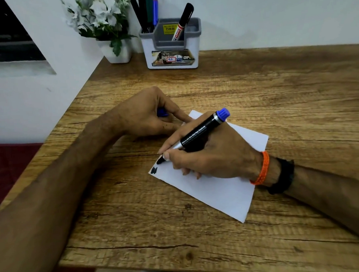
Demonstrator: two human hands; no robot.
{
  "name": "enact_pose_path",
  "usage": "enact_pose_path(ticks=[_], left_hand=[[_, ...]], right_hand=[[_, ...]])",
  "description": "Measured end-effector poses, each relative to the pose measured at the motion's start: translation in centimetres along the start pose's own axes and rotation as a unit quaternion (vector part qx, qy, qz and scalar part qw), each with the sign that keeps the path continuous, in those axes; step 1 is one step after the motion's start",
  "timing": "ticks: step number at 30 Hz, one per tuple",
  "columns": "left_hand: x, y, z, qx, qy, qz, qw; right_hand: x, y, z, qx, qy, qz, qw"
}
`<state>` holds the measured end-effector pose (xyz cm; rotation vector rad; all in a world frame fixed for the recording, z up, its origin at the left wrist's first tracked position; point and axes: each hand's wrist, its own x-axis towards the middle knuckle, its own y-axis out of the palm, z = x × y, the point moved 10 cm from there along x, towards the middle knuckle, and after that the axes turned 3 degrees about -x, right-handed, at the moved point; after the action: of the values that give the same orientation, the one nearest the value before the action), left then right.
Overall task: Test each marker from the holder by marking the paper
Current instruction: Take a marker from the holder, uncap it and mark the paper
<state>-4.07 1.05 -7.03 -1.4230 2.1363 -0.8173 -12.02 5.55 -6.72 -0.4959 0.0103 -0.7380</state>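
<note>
Right hand (209,159) grips blue marker (197,135) pen-style, tip on near corner of paper (215,188), 1 dark mark (154,170) just beside. Left hand (146,117) clenched on blue cap (162,112), fingertips pinning paper's far corner to surface (276,88). Holder (172,43) at back, well apart, holds more markers (146,13).

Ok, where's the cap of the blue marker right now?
The blue cap is in the left hand, tucked under its curled fingers, on the wooden table just beyond the far-left corner of the paper.
</note>
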Motion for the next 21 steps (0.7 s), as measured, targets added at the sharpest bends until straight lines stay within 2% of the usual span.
enact_pose_path(ticks=[3,7,11,21], left_hand=[[0.03,-0.06,0.09,0.002,-0.001,-0.001,1.0],[0.17,-0.06,0.34,0.023,0.005,0.004,1.0],[0.18,-0.02,0.17,0.019,0.011,0.002,1.0],[0.03,0.24,-0.2,0.01,0.01,0.009,1.0]], right_hand=[[0.07,-0.41,-0.26,0.004,0.011,-0.016,1.0],[-0.08,0.0,0.1,-0.008,0.01,0.002,1.0],[-0.26,0.3,-0.46,-0.019,0.054,0.022,0.998],[-0.3,0.24,-0.56,-0.033,0.061,0.021,0.997]])
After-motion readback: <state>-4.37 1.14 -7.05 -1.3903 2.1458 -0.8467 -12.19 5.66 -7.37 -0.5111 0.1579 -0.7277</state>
